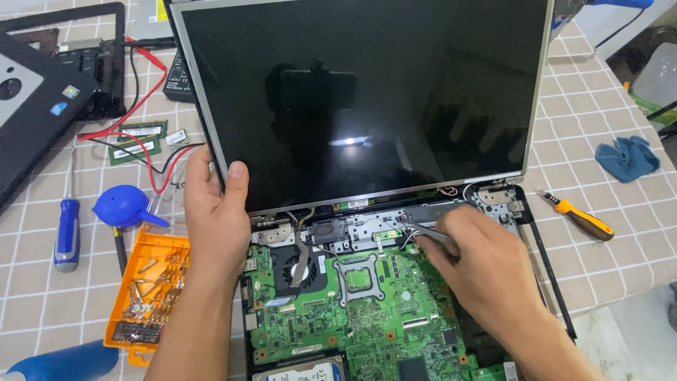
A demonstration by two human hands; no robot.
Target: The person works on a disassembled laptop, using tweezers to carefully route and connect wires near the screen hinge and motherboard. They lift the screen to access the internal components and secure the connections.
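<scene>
- The left hand [215, 212] grips the lower left corner of the laptop screen panel [360, 92]; the thumb lies flat on the dark glass, the other fingers are wrapped behind the silver edge and hidden, so the panel stands nearly upright
- The right hand [479, 268] pinches metal tweezers [417, 229] between thumb and curled fingers; their tips touch the hinge strip just below the screen, near small wires
- The opened laptop base lies in front of the person, its green motherboard [367, 310] bare; a black cooling fan [296, 271] sits on its left part, a square processor socket [358, 279] beside it, and a silver hard drive [303, 370] at the near edge
- Left of the base stands an orange tray of screws and bits [144, 289]; beyond it a blue air blower [121, 206] and a blue-handled screwdriver [68, 233]
- An orange-handled screwdriver [582, 219] lies to the right on the chequered tablecloth [599, 183], with a blue cloth [627, 159] farther off
</scene>
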